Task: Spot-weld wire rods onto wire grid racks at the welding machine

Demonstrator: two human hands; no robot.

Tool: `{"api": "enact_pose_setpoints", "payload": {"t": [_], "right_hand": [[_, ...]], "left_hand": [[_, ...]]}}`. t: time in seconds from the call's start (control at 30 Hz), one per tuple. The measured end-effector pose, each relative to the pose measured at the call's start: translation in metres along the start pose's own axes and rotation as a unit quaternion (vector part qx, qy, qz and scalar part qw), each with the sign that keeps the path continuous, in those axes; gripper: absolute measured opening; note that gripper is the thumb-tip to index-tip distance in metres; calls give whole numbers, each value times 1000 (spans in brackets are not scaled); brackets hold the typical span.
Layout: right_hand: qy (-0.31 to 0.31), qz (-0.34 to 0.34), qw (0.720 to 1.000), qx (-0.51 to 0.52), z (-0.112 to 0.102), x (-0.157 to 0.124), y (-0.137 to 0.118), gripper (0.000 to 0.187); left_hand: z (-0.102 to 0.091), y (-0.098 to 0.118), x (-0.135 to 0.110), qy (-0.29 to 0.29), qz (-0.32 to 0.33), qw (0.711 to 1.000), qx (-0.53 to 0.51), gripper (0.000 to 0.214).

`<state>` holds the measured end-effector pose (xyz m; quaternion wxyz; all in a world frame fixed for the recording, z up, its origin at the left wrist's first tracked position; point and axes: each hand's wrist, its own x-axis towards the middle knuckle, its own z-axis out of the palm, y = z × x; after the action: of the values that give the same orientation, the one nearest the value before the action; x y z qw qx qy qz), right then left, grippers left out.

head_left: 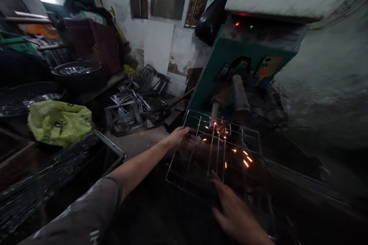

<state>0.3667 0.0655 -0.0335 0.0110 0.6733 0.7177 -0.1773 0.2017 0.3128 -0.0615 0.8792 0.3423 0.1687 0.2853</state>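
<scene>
A rectangular wire rack (pixel 188 157) lies spread in front of me, its far end between the electrodes (pixel 213 113) of a green welding machine (pixel 201 80). Orange sparks (pixel 245 153) fly from the contact point and across the wires. At the rack's far left edge, my left hand (pixel 178 136) is closed on the frame wire. My right hand (pixel 230 203) is over the rack's near part, thumb and fingers apart, fingertips at or close to one of its long wires. Motion blur and darkness hide whether they touch it.
Bent wire frames (pixel 135 103) are heaped on the floor ahead. At left are a yellow-green bag (pixel 60 122), a stack of dark wire racks (pixel 71 164) and a round black container (pixel 79 74). A black plastic bag (pixel 212 21) hangs beside the machine.
</scene>
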Motion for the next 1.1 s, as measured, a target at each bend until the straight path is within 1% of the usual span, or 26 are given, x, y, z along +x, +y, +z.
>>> {"api": "enact_pose_setpoints", "payload": {"t": [0.07, 0.17, 0.23, 0.3, 0.43, 0.5, 0.53, 0.6, 0.67, 0.73, 0.8, 0.9, 1.0, 1.1], "right_hand": [[7, -4, 1000, 19, -4, -2, -3, 67], [32, -18, 998, 41, -5, -3, -3, 67], [45, -21, 998, 42, -7, -3, 0, 67], [63, -26, 997, 38, -13, 0, 5, 66], [143, -39, 989, 4, -40, 15, 20, 62], [182, -28, 982, -37, -57, 25, 31, 59], [192, -14, 980, -54, -65, 31, 37, 57], [179, 17, 981, -70, -80, 41, 48, 55], [136, 49, 987, -64, -91, 47, 54, 54], [103, 57, 991, -61, -97, 49, 55, 51], [107, 46, 991, -68, -97, 46, 53, 42], [132, 32, 989, -59, -95, 41, 51, 30], [136, 34, 990, -35, -99, 41, 52, 30], [122, 30, 991, -54, -104, 41, 51, 30]], "left_hand": [[1, 2, -2, 10, -2, 1000, 6, 36], [0, 4, -1, 16, 1, 1000, 15, 35], [-2, 5, 3, 14, 11, 1000, 16, 36], [-6, 7, 10, 14, 27, 999, 12, 37], [-9, 17, 31, 40, 43, 998, -3, 31], [-8, 26, 42, 57, 46, 997, -12, 30], [-7, 30, 48, 64, 52, 996, -16, 30], [-4, 40, 56, 76, 67, 995, -15, 30], [0, 48, 61, 77, 72, 994, -4, 31], [3, 54, 62, 67, 64, 996, 6, 33], [4, 57, 61, 60, 52, 997, 9, 34], [4, 55, 60, 60, 39, 997, 0, 36], [3, 53, 61, 75, 35, 996, -11, 37], [6, 54, 60, 79, 41, 996, -6, 36]]}}
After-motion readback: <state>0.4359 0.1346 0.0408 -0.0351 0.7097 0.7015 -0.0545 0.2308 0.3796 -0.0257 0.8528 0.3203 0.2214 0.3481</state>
